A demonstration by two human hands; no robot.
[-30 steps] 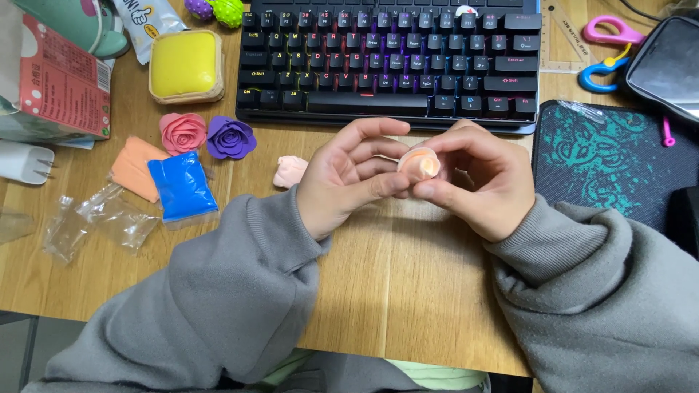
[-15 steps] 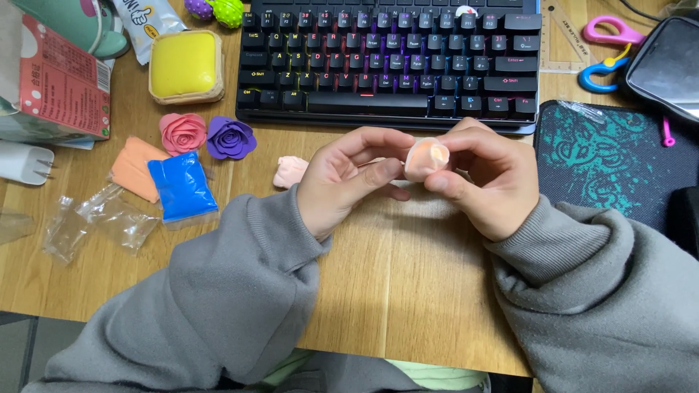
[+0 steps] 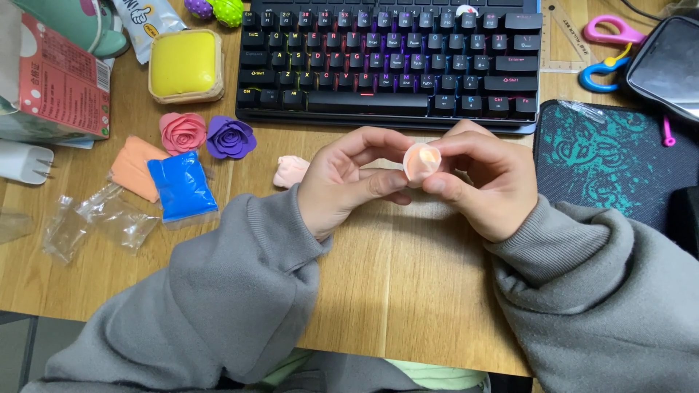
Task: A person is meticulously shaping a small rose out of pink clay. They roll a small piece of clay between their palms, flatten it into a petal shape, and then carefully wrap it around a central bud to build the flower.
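Observation:
A small peach clay rose (image 3: 421, 160) is pinched between the fingertips of both hands just above the wooden desk (image 3: 408, 284). My left hand (image 3: 348, 178) presses its thumb and forefinger against the flower's left side. My right hand (image 3: 480, 178) holds it from the right with thumb below and fingers behind. A loose lump of peach clay (image 3: 290, 171) lies on the desk just left of my left hand. A finished pink clay rose (image 3: 182, 132) and a purple clay rose (image 3: 230, 137) lie further left.
A black keyboard (image 3: 386, 62) sits right behind the hands. Blue clay in a bag (image 3: 182, 189), an orange clay slab (image 3: 135, 167), a yellow clay tub (image 3: 186, 65) and clear wrappers (image 3: 102, 218) lie left. A teal mouse pad (image 3: 611, 160), scissors (image 3: 604, 51) and a ruler (image 3: 561, 36) are right.
The clay rose has been turned between the fingertips, raised slightly then brought back down. My left thumb and forefinger have closed on its side again. Nothing else on the desk moved.

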